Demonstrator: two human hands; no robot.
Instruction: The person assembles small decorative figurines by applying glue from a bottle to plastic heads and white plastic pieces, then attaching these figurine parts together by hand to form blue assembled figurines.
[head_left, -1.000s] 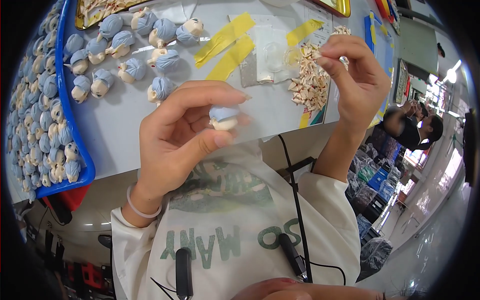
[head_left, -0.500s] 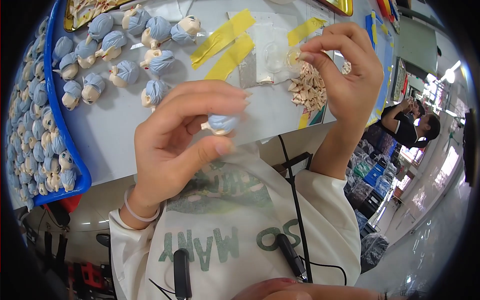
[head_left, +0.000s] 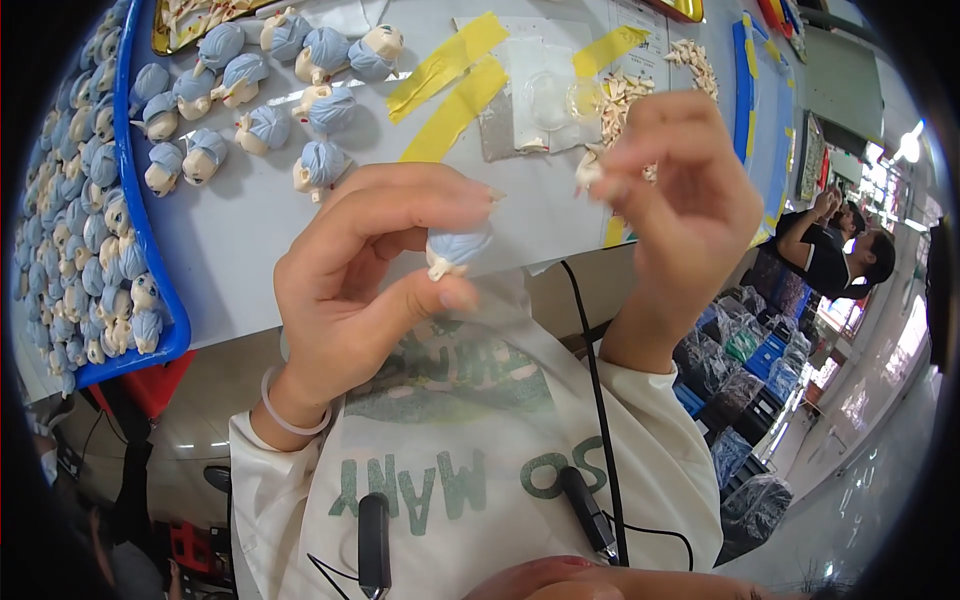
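My left hand [head_left: 345, 275] is closed on a small doll head [head_left: 458, 248] with light blue moulded hair, its pale underside showing above my thumb. To its right, my right hand [head_left: 690, 185], blurred at the fingertips, pinches a small cream-coloured pointed piece [head_left: 588, 172] with a reddish tip. The piece and the head are apart. Beyond my right hand lies a heap of similar pointed pieces [head_left: 622, 98], partly hidden by my fingers. Clear round discs or shallow dishes [head_left: 548, 100] rest on a white pad beside the heap.
Several blue-haired doll heads [head_left: 263, 129] lie loose on the grey table [head_left: 235, 230]. A blue tray [head_left: 178, 335] full of heads stands at the left. Yellow tape strips [head_left: 455, 112] cross the tabletop. Beyond the right side, people [head_left: 840, 245] sit near wrapped crates [head_left: 735, 400].
My right hand has come from the clear discs toward me, with a pointed piece now showing in its fingers. The doll head has turned in my left hand.
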